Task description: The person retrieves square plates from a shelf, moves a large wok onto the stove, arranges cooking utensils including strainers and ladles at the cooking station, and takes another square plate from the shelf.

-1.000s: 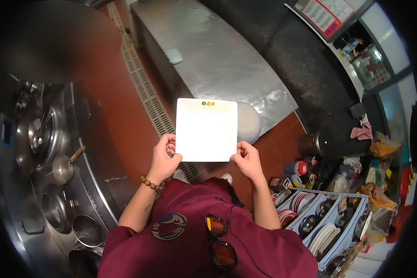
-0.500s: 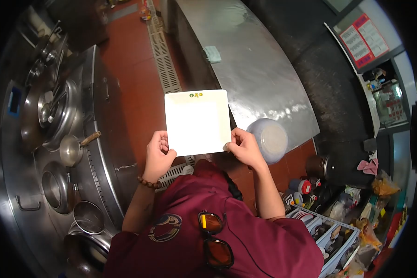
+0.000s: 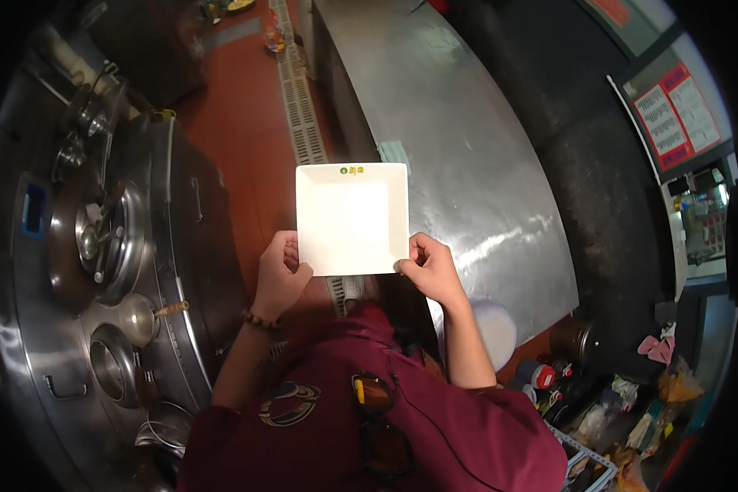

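Note:
A square white plate (image 3: pixel 351 217) with raised sides and a small green and yellow mark on its far rim is held in front of my body. My left hand (image 3: pixel 283 275) grips its near left corner, thumb on top and fingers curled at the edge. At the near right corner my right hand (image 3: pixel 428 266) pinches the rim in the same way. Nothing lies on the plate. The fingertips under it are partly hidden.
To the right runs a long steel table (image 3: pixel 467 139) with a pale cloth (image 3: pixel 394 152). A whitish round tub (image 3: pixel 494 332) stands by its near end. On the left is a steel stove (image 3: pixel 66 344) with a ladle (image 3: pixel 139 320) and pans. A floor drain grate (image 3: pixel 302 115) runs ahead.
The surroundings have shifted as I move forward: the tub and stove items sit lower in view, and the cloth is nearer the plate. Both hands keep the same hold.

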Action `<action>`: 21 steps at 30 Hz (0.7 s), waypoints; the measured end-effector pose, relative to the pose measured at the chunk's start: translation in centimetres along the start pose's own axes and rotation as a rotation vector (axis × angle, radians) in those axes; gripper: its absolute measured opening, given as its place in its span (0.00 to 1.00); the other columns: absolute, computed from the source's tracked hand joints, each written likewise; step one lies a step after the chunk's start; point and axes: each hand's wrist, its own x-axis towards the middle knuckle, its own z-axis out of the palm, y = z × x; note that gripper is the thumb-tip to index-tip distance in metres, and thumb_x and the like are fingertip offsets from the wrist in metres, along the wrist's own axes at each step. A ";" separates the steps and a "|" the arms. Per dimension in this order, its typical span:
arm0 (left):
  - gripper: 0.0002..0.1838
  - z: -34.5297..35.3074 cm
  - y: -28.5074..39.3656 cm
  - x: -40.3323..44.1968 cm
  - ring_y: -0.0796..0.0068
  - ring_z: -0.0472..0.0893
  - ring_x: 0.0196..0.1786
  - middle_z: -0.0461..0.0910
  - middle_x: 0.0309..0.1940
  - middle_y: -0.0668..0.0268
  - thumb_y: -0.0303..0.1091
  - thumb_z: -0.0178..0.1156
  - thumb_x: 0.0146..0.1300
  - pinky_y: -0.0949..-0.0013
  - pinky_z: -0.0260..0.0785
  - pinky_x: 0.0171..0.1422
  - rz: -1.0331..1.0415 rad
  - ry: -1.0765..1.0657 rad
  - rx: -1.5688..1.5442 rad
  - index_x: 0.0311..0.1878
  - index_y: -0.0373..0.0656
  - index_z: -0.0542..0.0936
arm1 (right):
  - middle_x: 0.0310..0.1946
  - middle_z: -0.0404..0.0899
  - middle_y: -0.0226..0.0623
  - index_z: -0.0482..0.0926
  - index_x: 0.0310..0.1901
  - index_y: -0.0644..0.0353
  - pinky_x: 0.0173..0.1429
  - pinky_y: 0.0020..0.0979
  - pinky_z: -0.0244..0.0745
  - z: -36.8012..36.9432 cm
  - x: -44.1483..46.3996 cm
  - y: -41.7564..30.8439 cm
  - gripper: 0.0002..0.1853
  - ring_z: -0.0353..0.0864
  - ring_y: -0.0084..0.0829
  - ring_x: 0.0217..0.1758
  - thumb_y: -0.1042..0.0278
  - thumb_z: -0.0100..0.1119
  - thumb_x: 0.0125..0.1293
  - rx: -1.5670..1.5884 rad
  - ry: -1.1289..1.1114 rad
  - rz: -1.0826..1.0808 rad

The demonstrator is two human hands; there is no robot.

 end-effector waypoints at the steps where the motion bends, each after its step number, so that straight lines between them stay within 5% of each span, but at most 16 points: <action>1: 0.17 0.1 0.0 1.4 0.83 0.74 0.34 0.79 0.35 0.69 0.18 0.58 0.53 0.77 0.71 0.42 0.023 0.014 0.026 0.48 0.34 0.76 | 0.24 0.67 0.19 0.73 0.32 0.62 0.30 0.20 0.62 -0.2 1.4 -0.3 0.07 0.65 0.12 0.27 0.81 0.63 0.56 0.004 0.001 0.003; 17: 0.15 -3.5 -3.8 13.6 0.84 0.66 0.31 0.70 0.30 0.71 0.19 0.58 0.51 0.77 0.66 0.38 -0.038 0.056 0.082 0.45 0.35 0.76 | 0.25 0.70 0.19 0.74 0.31 0.62 0.30 0.21 0.62 1.4 16.0 -1.7 0.09 0.67 0.11 0.27 0.79 0.67 0.61 -0.022 -0.092 0.015; 21: 0.17 -5.5 -4.2 18.1 0.84 0.67 0.32 0.72 0.31 0.71 0.17 0.57 0.51 0.78 0.67 0.39 -0.011 0.021 0.039 0.47 0.34 0.76 | 0.21 0.72 0.26 0.74 0.29 0.62 0.32 0.26 0.67 3.2 19.6 -3.0 0.12 0.69 0.18 0.26 0.71 0.71 0.59 -0.059 -0.036 0.050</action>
